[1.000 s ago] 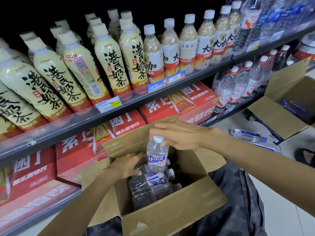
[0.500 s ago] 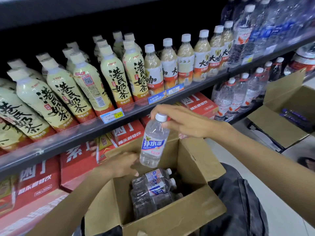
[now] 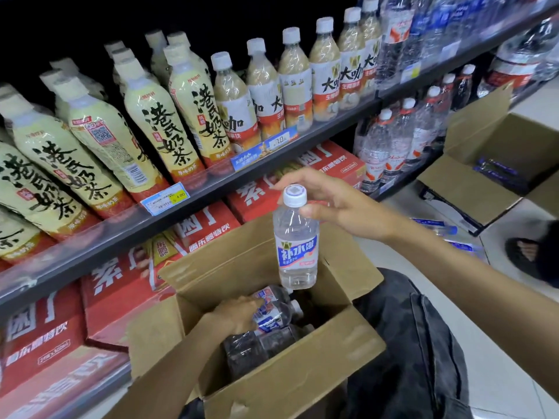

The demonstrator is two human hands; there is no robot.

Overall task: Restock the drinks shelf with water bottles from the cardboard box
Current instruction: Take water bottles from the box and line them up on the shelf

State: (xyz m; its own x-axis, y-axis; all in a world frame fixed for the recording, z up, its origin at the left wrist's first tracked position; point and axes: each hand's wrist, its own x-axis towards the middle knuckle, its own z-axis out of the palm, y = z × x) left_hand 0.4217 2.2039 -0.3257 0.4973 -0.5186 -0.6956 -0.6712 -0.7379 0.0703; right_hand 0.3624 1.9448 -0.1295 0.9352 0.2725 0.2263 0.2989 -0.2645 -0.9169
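An open cardboard box (image 3: 296, 379) rests on my lap below the drinks shelf (image 3: 211, 192). My right hand (image 3: 335, 201) grips the white cap of a clear water bottle (image 3: 298, 246) with a blue label, holding it upright above the box. My left hand (image 3: 239, 316) is down inside the box, fingers closed on another blue-labelled bottle (image 3: 273, 309) lying on its side. More bottles (image 3: 257, 349) lie in the dark bottom of the box.
Milk tea and coffee bottles (image 3: 157, 122) fill the shelf above. Red drink cartons (image 3: 127, 282) sit on the lowest shelf. Clear water bottles (image 3: 393, 137) stand further right. A second open box (image 3: 472, 186) and loose bottles (image 3: 438, 228) lie on the tiled floor, near someone's sandalled foot (image 3: 526, 255).
My right hand has lifted the bottle up out of the box and to the right. My left hand has moved deeper into the box and closed on a lying bottle.
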